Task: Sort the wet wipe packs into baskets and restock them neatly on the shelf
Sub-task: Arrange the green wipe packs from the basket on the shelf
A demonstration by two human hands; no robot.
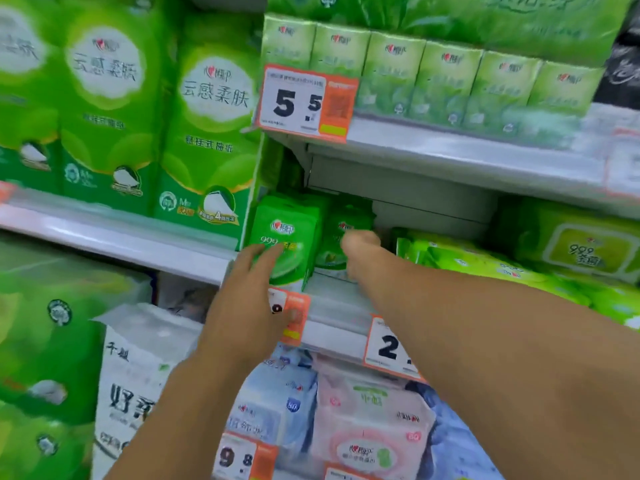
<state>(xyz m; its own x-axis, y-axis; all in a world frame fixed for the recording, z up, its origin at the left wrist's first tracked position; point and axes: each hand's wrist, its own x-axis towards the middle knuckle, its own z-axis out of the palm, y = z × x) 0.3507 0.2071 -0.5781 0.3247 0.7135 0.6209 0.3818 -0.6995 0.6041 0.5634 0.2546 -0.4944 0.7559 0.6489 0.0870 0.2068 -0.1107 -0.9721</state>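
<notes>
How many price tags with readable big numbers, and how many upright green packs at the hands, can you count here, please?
Price tags with readable big numbers: 3 (5.5, 2, 9.8)
Upright green packs at the hands: 2 ()
Total: 5

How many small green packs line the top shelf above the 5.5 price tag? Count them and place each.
6 small green packs, side by side in one row on the shelf, running right from just above the 5.5 price tag. More may sit hidden behind them.
</notes>
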